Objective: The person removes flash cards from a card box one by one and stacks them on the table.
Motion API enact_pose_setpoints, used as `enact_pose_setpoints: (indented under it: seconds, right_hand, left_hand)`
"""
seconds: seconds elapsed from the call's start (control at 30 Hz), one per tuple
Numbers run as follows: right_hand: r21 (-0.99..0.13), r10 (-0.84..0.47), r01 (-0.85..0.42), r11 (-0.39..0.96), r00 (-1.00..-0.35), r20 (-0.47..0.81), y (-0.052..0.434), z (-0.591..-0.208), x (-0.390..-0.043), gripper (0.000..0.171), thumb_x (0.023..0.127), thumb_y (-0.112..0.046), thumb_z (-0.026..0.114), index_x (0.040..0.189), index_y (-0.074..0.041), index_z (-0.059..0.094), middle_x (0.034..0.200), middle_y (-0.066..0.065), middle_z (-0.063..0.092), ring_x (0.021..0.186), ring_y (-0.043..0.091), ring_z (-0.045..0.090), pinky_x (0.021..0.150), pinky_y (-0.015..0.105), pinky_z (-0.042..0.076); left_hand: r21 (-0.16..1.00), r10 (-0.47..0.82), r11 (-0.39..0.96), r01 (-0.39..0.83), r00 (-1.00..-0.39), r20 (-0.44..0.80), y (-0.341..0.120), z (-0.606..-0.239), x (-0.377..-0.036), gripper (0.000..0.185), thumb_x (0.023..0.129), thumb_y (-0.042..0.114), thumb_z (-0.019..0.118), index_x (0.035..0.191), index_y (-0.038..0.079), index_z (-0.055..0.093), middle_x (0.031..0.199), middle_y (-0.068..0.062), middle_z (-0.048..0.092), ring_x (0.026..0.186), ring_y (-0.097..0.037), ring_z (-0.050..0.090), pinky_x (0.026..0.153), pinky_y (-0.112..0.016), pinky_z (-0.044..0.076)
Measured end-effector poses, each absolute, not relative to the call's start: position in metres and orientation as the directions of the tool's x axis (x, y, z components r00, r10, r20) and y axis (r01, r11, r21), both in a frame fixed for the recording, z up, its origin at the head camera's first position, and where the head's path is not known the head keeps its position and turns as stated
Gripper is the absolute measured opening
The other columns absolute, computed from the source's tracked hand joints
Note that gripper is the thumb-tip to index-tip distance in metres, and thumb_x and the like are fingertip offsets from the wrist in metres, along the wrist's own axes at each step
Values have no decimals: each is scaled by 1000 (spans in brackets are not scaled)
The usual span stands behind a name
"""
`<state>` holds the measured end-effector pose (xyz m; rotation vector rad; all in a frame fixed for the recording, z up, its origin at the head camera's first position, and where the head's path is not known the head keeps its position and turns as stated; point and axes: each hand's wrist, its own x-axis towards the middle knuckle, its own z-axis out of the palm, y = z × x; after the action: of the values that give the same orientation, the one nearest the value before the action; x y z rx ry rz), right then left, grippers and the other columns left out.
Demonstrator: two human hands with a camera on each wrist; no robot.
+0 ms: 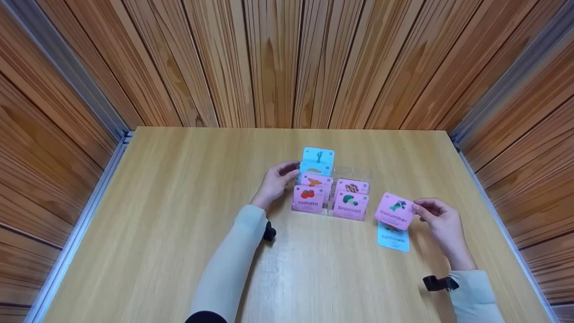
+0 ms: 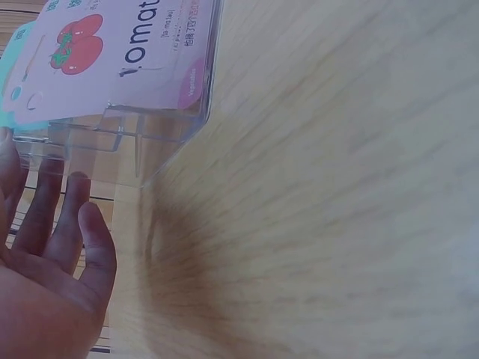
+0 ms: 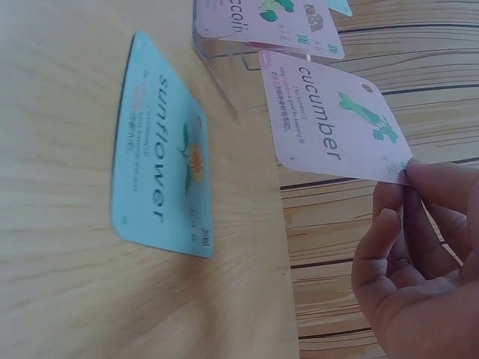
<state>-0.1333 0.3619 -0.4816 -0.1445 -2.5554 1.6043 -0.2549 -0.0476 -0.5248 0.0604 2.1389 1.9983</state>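
A pink cucumber flashcard point(image 1: 394, 211) is pinched by one corner between the thumb and fingers of my right hand point(image 1: 441, 226), raised above the table. Beneath it a blue sunflower flashcard point(image 3: 166, 161) is partly covered in the head view. My left hand point(image 1: 274, 184) holds the left side of a clear plastic card holder point(image 2: 168, 131). In the holder's left column stand a pink tomato card point(image 1: 308, 199), another pink card point(image 1: 315, 180) and blue cards point(image 1: 318, 156) behind. The right column has a pink broccoli card point(image 1: 350, 205) before another pink card point(image 1: 353, 185).
The wooden table point(image 1: 179, 202) carries the holder near its middle. Wood-plank walls point(image 1: 273, 63) rise behind and at both sides, with metal rails point(image 1: 80, 224) along the side edges. A black wrist camera point(image 1: 437, 283) sits on the right wrist.
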Motion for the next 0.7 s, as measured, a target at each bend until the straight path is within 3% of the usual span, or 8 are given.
enact_pose_setpoints:
  seconds: [0.7]
  right_hand:
    - [-914, 112, 101, 393, -992, -62, 376, -500, -124, 35, 99, -21, 65, 120, 7, 62, 102, -5, 68, 88, 9, 63, 74, 25, 55]
  left_hand:
    - [986, 166, 94, -139, -974, -154, -46, -525, -255, 43, 98, 28, 65, 140, 22, 58, 128, 11, 62, 120, -13, 55, 103, -38, 45]
